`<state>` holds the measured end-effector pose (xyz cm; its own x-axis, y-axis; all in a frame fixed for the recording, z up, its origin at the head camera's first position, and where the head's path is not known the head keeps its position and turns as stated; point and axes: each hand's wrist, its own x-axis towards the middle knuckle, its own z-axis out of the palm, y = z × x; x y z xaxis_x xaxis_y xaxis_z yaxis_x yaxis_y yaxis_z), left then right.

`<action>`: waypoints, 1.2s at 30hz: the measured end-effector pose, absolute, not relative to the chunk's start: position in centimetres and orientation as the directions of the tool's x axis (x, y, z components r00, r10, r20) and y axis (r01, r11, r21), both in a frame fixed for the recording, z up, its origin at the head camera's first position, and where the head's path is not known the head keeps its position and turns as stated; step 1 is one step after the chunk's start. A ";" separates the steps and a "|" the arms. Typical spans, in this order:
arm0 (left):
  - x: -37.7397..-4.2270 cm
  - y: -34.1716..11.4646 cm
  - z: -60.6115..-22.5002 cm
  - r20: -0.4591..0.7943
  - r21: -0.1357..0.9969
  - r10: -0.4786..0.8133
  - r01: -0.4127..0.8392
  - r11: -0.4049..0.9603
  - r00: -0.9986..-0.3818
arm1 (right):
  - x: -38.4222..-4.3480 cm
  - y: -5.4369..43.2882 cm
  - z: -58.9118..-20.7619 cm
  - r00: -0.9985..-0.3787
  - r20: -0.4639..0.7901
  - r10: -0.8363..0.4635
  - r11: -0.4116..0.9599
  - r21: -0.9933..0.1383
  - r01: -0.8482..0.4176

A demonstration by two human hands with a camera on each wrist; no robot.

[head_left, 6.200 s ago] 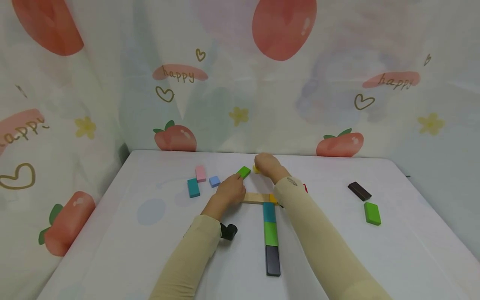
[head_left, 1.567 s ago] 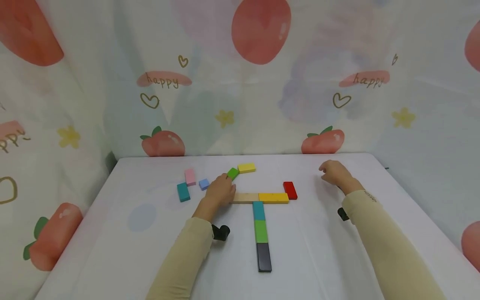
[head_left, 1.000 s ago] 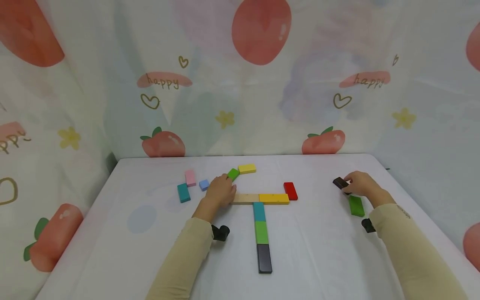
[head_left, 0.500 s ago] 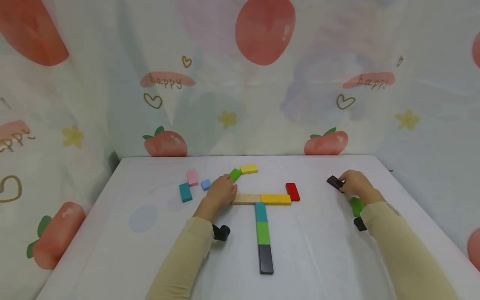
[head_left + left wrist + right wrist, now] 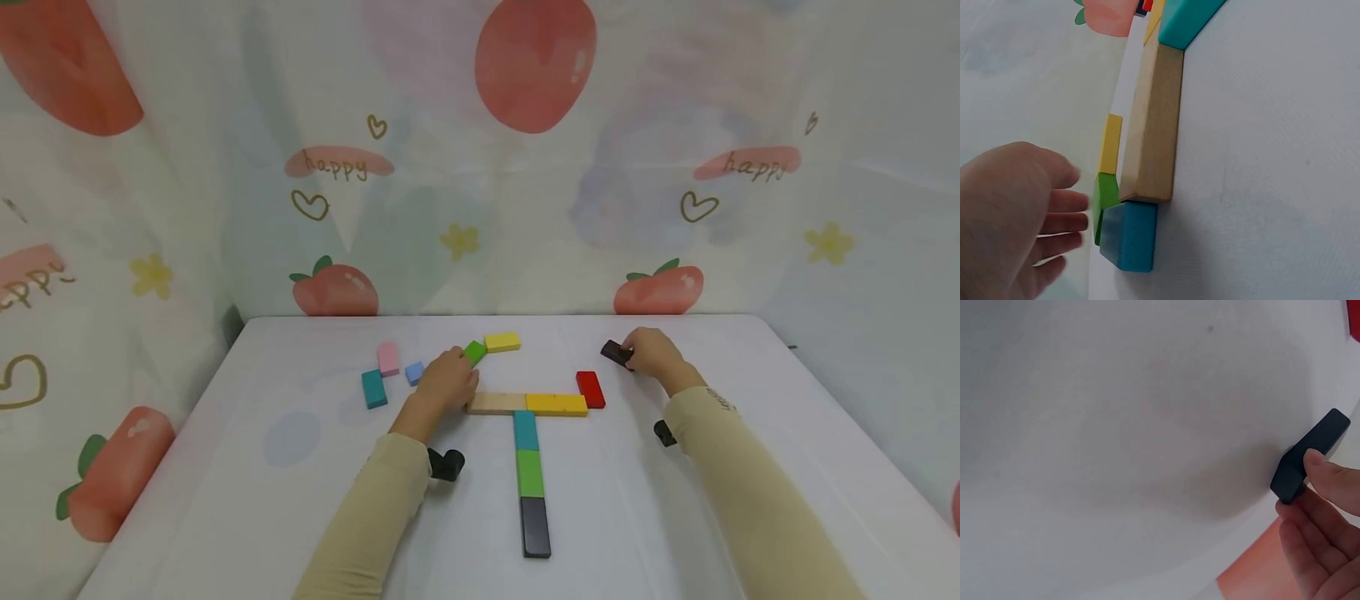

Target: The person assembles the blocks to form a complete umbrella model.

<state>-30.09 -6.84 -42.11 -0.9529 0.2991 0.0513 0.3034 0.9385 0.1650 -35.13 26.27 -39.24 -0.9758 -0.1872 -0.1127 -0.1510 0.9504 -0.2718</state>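
My right hand (image 5: 654,357) pinches a dark brown block (image 5: 613,353) between thumb and fingers, over the far right part of the table. The right wrist view shows this dark block (image 5: 1329,428) tilted, with the thumb on one face. My left hand (image 5: 447,382) lies by the left end of a plain wooden block (image 5: 497,403), beside a small green block (image 5: 475,352). In the left wrist view its fingers (image 5: 1067,223) are loosely bent, with nothing between them, near a blue block (image 5: 1138,237) that the hand hides in the head view.
An orange-yellow block (image 5: 557,405) continues the wooden one; teal (image 5: 527,431), green (image 5: 529,473) and black (image 5: 536,527) blocks run down below, forming a T. Red (image 5: 591,390) and yellow (image 5: 502,342) blocks lie nearby. Pink (image 5: 388,358), teal (image 5: 374,388) and light blue (image 5: 415,372) blocks lie left.
My right hand left the yellow block, took the dark brown block at the far right and carried it left. The green block there is now hidden by the sleeve. My left hand stays put.
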 end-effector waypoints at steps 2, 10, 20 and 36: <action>-30.1 -6.9 -42.0 0.098 0.142 0.305 0.316 0.938 -0.947 | -35.3 25.4 -39.3 -0.976 -0.128 -0.178 0.952 -0.272 -0.138; -31.2 -5.8 -41.4 0.036 0.187 0.359 0.359 0.914 -0.933 | -35.7 22.6 -39.5 -0.976 -0.154 -0.153 0.954 -0.280 -0.105; -32.7 -3.8 -41.9 -0.121 0.144 0.370 0.352 0.925 -0.921 | -36.1 20.1 -39.5 -0.970 -0.164 -0.180 0.960 -0.245 -0.137; -33.2 -2.6 -42.2 -0.159 0.097 0.378 0.366 0.925 -0.912 | -36.1 17.8 -39.7 -0.962 -0.174 -0.212 0.965 -0.193 -0.178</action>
